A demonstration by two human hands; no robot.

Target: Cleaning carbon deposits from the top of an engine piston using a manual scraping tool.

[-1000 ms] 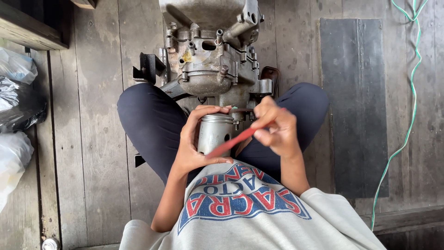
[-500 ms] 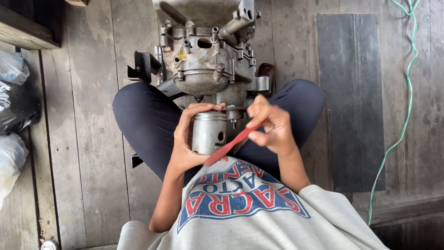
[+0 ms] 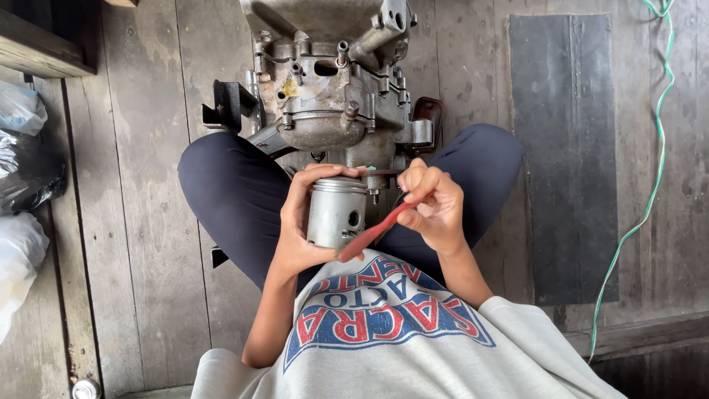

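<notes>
My left hand wraps around a grey metal piston and holds it upright over my lap, fingers curled over its top rim. My right hand pinches a thin red strip-like tool that slants down to the left, its lower end against the piston's lower skirt. Just beyond the piston a dirty grey engine block sits on the wooden floor between my crossed legs in dark trousers.
Worn wooden floor planks surround me. A dark rectangular mat lies to the right, with a green and white cord trailing beside it. Black and clear plastic bags are piled at the left edge. A small tin is at bottom left.
The view has shifted slightly, with the engine and hands a little lower in frame. The red tool's lower end has slid along the piston skirt; both hands keep their grip.
</notes>
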